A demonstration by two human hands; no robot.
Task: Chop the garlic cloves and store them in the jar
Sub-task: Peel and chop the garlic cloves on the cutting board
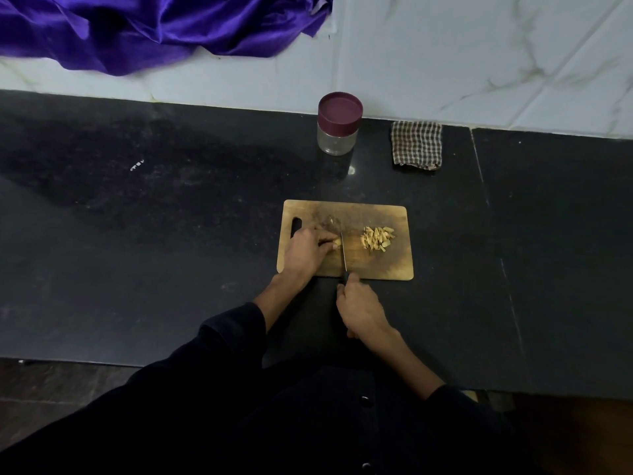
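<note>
Worktop (137, 269): dark stone, open room left and right of the board.
Cutting board (376, 265): wood, long axis left to right, near edge close to the person.
Jar (339, 123): beyond the board, well apart, lid on.
Left hand (306, 250): grip pinched on a garlic clove (336, 242) at board centre-left.
Right hand (359, 308): grip wrapped round the knife (343, 253) handle; blade points away, just right of the clove.
Chopped garlic (376, 238): heap right of the blade, apart.

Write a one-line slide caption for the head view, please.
Left hand steadies a garlic clove as right hand slices with a knife.
</note>
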